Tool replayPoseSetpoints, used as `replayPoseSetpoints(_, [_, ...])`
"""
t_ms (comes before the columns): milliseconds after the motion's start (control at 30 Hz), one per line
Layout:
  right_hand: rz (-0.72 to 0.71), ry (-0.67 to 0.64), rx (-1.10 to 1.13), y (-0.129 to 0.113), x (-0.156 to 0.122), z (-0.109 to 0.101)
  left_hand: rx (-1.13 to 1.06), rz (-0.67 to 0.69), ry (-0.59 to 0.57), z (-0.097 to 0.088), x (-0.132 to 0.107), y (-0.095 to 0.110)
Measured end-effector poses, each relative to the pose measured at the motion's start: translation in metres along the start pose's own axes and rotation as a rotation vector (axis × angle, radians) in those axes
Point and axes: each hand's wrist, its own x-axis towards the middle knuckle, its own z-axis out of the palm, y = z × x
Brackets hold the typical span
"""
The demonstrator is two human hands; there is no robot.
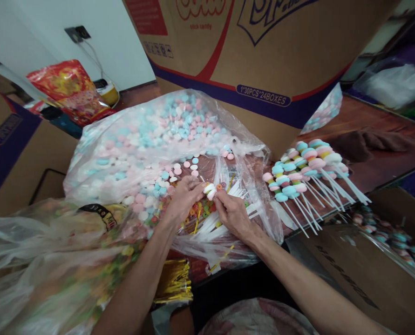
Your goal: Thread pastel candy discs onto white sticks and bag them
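Both hands meet over the middle of the table at a candy skewer [210, 190] with white candies and a yellowish piece between them. My left hand [184, 197] pinches it from the left, fingers closed. My right hand [234, 211] is closed at its lower right side, and its fingertips hide part of the skewer. An orange ring candy [219, 187] shows just above the right fingertips; whether it is on the stick I cannot tell. Beneath the hands lie colourful ring candies [193, 215] and loose white sticks [210, 230]. Pink, white and blue candies [151, 197] spill out near the left wrist.
A large clear bag [123, 135] of pastel candies fills the back left. Finished-looking candy skewers [301, 172] lie piled at right. Large cartons [221, 60] stand behind, and an open box [361, 265] sits lower right. Gold twist ties [175, 281] lie near the front edge.
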Motion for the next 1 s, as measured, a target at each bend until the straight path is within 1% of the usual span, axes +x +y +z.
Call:
replayPoseSetpoints(100, [0.017, 0.041, -0.019, 0.001, 0.002, 0.001, 0.019, 0.085, -0.007, -0.001, 0.007, 0.000])
replayPoseSetpoints(167, [0.035, 0.060, -0.033, 0.002, 0.003, 0.002, 0.101, 0.172, 0.036, -0.005, 0.017, 0.002])
replayPoseSetpoints(233, [0.057, 0.071, -0.037, 0.003, 0.004, 0.002, 0.310, 0.264, 0.120, -0.012, 0.031, 0.006])
replayPoseSetpoints(300, [0.075, 0.076, -0.029, 0.003, 0.004, 0.002, 0.646, 0.349, 0.213, -0.018, 0.044, 0.009])
replayPoseSetpoints(333, [0.080, 0.076, -0.025, 0.003, 0.004, 0.002, 0.809, 0.376, 0.242, -0.021, 0.049, 0.009])
replayPoseSetpoints(400, [0.086, 0.069, -0.021, 0.003, 0.004, 0.002, 1.045, 0.401, 0.260, -0.024, 0.056, 0.008])
replayPoseSetpoints(467, [0.094, 0.058, -0.018, 0.003, 0.005, 0.002, 1.165, 0.425, 0.250, -0.023, 0.058, 0.005])
replayPoseSetpoints(533, [0.104, 0.048, -0.021, 0.003, 0.005, 0.003, 1.199, 0.455, 0.237, -0.023, 0.056, 0.000])
replayPoseSetpoints(567, [0.108, 0.047, -0.025, 0.004, 0.005, 0.003, 1.177, 0.465, 0.227, -0.024, 0.055, -0.001])
replayPoseSetpoints(633, [0.113, 0.043, -0.031, 0.004, 0.004, 0.003, 1.044, 0.468, 0.220, -0.027, 0.055, -0.003])
replayPoseSetpoints(733, [0.115, 0.036, -0.033, 0.004, 0.004, 0.004, 0.786, 0.462, 0.247, -0.033, 0.062, 0.003])
replayPoseSetpoints(800, [0.119, 0.029, -0.035, 0.005, 0.004, 0.004, 0.727, 0.454, 0.251, -0.036, 0.070, 0.010])
replayPoseSetpoints(867, [0.128, 0.027, -0.039, 0.004, 0.004, 0.004, 0.800, 0.424, 0.213, -0.036, 0.079, 0.018])
replayPoseSetpoints(933, [0.136, 0.023, -0.043, 0.004, 0.004, 0.003, 0.951, 0.382, 0.177, -0.033, 0.086, 0.023])
replayPoseSetpoints(1000, [0.140, 0.016, -0.045, 0.004, 0.004, 0.003, 1.095, 0.357, 0.173, -0.029, 0.090, 0.025])
